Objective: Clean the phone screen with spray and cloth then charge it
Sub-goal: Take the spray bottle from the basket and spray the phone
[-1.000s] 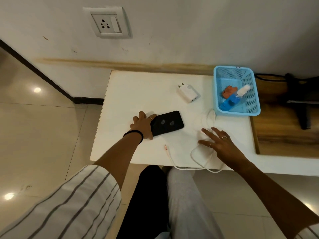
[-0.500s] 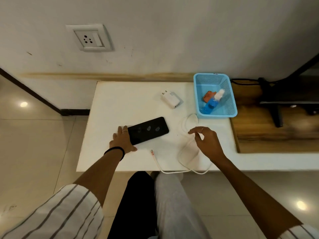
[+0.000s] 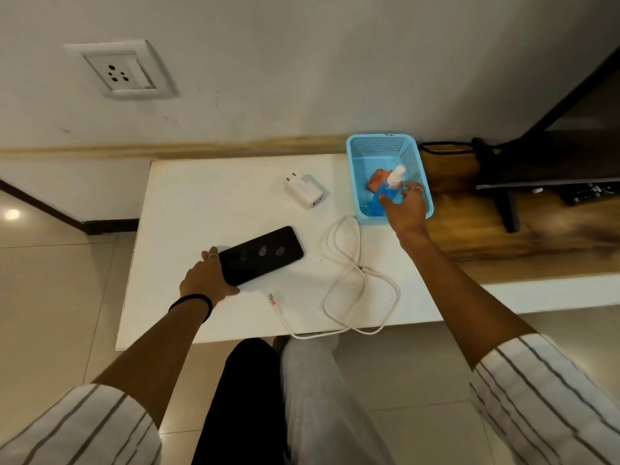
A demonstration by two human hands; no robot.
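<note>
A black phone (image 3: 261, 255) lies screen up on the white table (image 3: 208, 196), with smudges on its glass. My left hand (image 3: 208, 278) grips its near left end. My right hand (image 3: 404, 209) reaches into the blue basket (image 3: 364, 152), fingers around the blue spray bottle (image 3: 389, 193) with a white nozzle. An orange cloth (image 3: 377, 179) lies behind the bottle in the basket. The white charger adapter (image 3: 305, 193) rests on the table, and the white cable (image 3: 349, 280) loops near the front edge.
A wall socket (image 3: 122, 72) sits on the wall above the table's left side. To the right is a wooden shelf (image 3: 523, 243) with a TV stand (image 3: 503, 193) and a remote (image 3: 590, 193). My legs are below the table edge.
My right hand left the cable and moved up and right into the basket, closing on the spray bottle. My left hand stays on the phone. The camera view shifted.
</note>
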